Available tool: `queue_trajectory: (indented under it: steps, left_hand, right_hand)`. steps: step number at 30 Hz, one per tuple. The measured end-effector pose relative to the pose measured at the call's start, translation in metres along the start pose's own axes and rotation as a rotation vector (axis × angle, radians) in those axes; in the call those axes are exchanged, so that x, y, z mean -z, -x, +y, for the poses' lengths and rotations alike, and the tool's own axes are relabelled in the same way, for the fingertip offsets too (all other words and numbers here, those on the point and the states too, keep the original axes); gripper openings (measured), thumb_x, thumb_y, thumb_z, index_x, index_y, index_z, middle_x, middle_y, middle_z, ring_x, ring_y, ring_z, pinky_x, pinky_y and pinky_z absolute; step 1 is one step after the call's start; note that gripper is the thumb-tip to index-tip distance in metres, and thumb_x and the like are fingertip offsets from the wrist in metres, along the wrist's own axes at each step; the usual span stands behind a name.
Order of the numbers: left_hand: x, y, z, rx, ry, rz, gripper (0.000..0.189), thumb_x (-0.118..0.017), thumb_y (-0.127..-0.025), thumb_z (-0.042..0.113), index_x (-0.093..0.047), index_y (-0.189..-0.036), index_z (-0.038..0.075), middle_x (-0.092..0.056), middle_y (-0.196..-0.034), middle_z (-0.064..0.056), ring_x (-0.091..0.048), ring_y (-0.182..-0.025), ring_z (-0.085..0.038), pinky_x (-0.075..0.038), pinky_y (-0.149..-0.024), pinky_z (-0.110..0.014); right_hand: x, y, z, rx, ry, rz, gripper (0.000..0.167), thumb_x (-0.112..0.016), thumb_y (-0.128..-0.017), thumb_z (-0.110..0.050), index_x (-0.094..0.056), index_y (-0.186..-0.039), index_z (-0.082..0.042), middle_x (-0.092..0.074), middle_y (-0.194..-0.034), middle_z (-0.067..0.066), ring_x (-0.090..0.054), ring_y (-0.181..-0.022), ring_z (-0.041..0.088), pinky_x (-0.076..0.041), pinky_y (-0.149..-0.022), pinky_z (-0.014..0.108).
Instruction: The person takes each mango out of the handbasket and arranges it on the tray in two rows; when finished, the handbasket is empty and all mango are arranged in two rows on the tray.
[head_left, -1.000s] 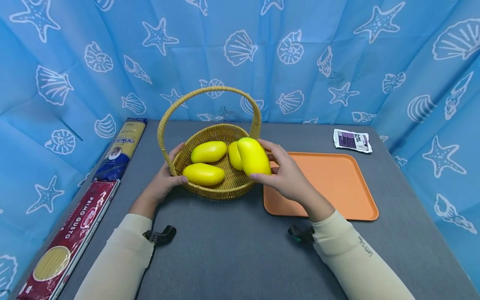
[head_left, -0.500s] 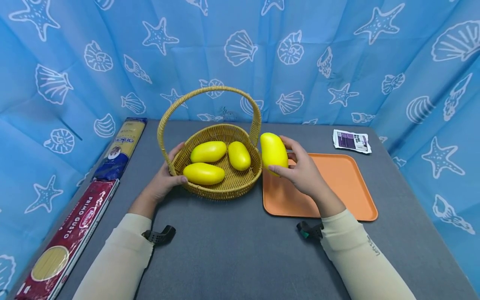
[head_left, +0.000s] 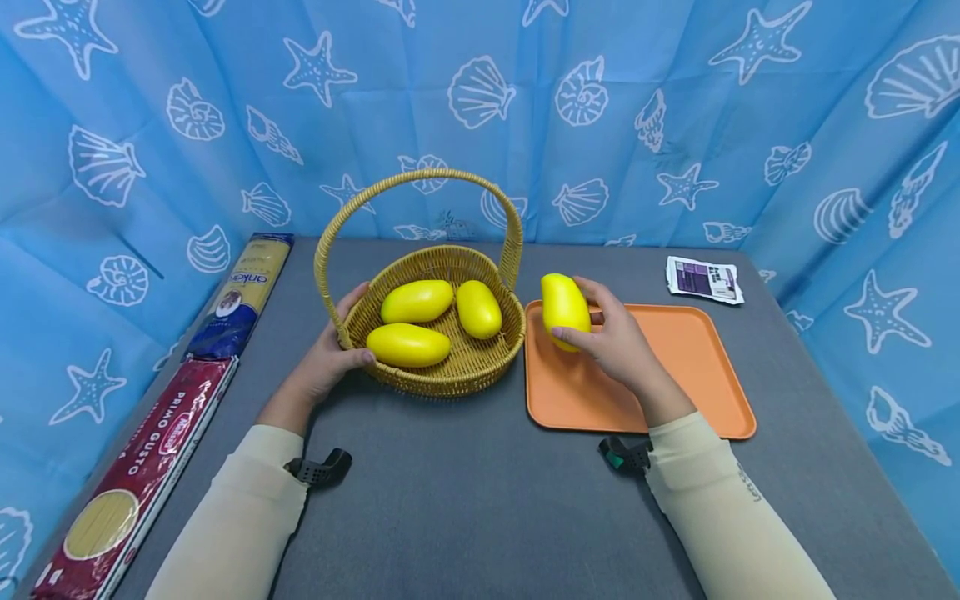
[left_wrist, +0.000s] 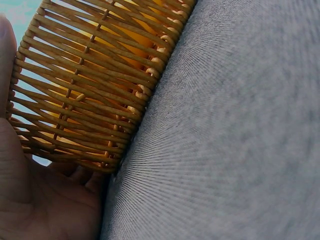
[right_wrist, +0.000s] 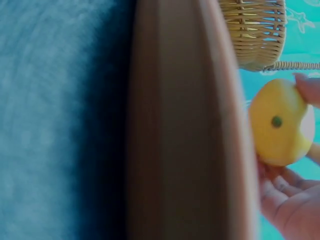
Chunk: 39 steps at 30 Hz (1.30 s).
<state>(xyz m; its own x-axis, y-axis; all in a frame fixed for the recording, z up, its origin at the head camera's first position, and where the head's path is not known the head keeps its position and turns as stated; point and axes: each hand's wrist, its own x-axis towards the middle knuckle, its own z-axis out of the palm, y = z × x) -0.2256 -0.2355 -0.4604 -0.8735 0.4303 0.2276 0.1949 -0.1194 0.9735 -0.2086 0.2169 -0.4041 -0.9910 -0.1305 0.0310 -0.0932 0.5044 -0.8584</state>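
1. Right hand (head_left: 618,342) has one yellow mango (head_left: 565,312), fingers and thumb pinching its sides. It's over the left end of the orange tray (head_left: 675,358); we can't tell if it touches.
2. Left hand (head_left: 322,362) grips the left side of the wicker basket (head_left: 442,383), thumb at the near rim, fingers round the outer wall. Basket sits upright on the bench (head_left: 465,500).
3. Inside we count three loose mangoes: rear left mango (head_left: 417,302), front left mango (head_left: 408,346), right mango (head_left: 479,310).
4. Slip: skin looks smooth and glossy. If our pinch loosens or goes off-centre, we'd expect the fruit to twist out and drop.
5. Roll: rounded body, tray lip looks low. Let go with any sideways speed and it could run across or over the lip.
6. Edge: it's near the tray's left rim. Too far left, it could land on the lip and tip towards the basket.
7. Basket: a push or uneven lift from the left hand could tilt it or slide it into the tray, and the loose fruit would shift.
8. Handle (head_left: 511,250) stands tall; a careless reach across could snag it.
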Motion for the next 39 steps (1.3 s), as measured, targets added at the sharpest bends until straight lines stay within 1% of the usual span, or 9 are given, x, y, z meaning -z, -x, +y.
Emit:
queue_trajectory:
  steps: [7,12,16,21,28,32,35,39]
  left_hand:
    - [0.000,0.000,0.000,0.011,0.003,0.003,0.108,-0.089,-0.095,0.021,-0.017,-0.176,0.029,-0.020,-0.177,-0.011,-0.030,-0.153,-0.036,-0.038,-0.116,-0.029]
    - [0.000,0.000,0.000,0.008,0.003,0.000,0.109,-0.089,-0.095,0.023,-0.017,-0.177,0.028,-0.020,-0.178,-0.011,-0.030,-0.153,-0.036,-0.039,-0.115,-0.029]
    - [0.000,0.000,0.000,0.002,0.009,-0.008,0.112,-0.090,-0.094,0.026,-0.014,-0.177,0.024,-0.019,-0.177,-0.012,-0.031,-0.152,-0.037,-0.040,-0.114,-0.030]
    - [0.001,0.000,-0.001,0.000,0.009,-0.012,0.114,-0.091,-0.094,0.030,-0.012,-0.177,0.022,-0.019,-0.177,-0.011,-0.031,-0.152,-0.036,-0.040,-0.114,-0.030]
    - [0.001,-0.001,0.000,0.001,0.007,-0.017,0.110,-0.090,-0.094,0.030,-0.017,-0.177,0.029,-0.019,-0.177,-0.012,-0.031,-0.151,-0.036,-0.040,-0.114,-0.030]
    - [0.000,-0.001,0.000,0.000,0.003,-0.017,0.113,-0.090,-0.094,0.031,-0.013,-0.177,0.024,-0.019,-0.177,-0.014,-0.031,-0.152,-0.037,-0.040,-0.114,-0.030]
    - [0.000,-0.001,0.001,0.000,0.010,-0.017,0.112,-0.088,-0.096,0.027,-0.011,-0.177,0.020,-0.018,-0.177,-0.015,-0.030,-0.152,-0.038,-0.040,-0.114,-0.030]
    - [0.000,0.000,0.002,0.016,0.006,-0.010,0.105,-0.083,-0.099,0.016,-0.013,-0.177,0.024,-0.018,-0.178,-0.013,-0.029,-0.153,-0.038,-0.039,-0.114,-0.029]
  right_hand:
    - [0.004,-0.003,0.008,-0.086,0.043,-0.025,0.092,-0.084,-0.099,-0.032,-0.031,-0.172,-0.013,-0.041,-0.165,0.018,-0.050,-0.132,0.044,-0.052,-0.100,0.057]
    - [0.005,-0.004,0.013,-0.140,0.072,-0.040,0.092,-0.082,-0.100,-0.031,-0.029,-0.172,-0.009,-0.040,-0.166,0.021,-0.046,-0.137,0.046,-0.048,-0.107,0.060]
    - [0.005,-0.003,0.014,-0.166,0.079,-0.046,0.091,-0.080,-0.102,-0.032,-0.027,-0.172,-0.006,-0.038,-0.167,0.023,-0.044,-0.142,0.047,-0.046,-0.110,0.061]
    - [0.005,-0.003,0.012,-0.174,0.092,-0.039,0.089,-0.077,-0.104,-0.034,-0.027,-0.172,-0.004,-0.038,-0.165,0.026,-0.043,-0.141,0.048,-0.045,-0.111,0.061]
    - [0.004,-0.002,0.012,-0.145,0.121,-0.025,0.085,-0.072,-0.106,-0.031,-0.027,-0.171,0.000,-0.033,-0.166,0.030,-0.040,-0.144,0.049,-0.038,-0.116,0.063]
    - [0.003,-0.003,0.012,-0.134,0.129,-0.028,0.081,-0.070,-0.107,-0.032,-0.030,-0.170,-0.001,-0.036,-0.167,0.027,-0.040,-0.145,0.048,-0.036,-0.117,0.064]
    - [0.003,-0.002,0.011,-0.141,0.129,-0.032,0.080,-0.069,-0.108,-0.033,-0.031,-0.170,-0.001,-0.037,-0.168,0.026,-0.042,-0.145,0.049,-0.037,-0.116,0.064]
    - [0.004,-0.001,0.009,-0.165,0.125,-0.030,0.082,-0.070,-0.107,-0.035,-0.030,-0.170,0.000,-0.038,-0.167,0.026,-0.043,-0.144,0.049,-0.040,-0.115,0.063]
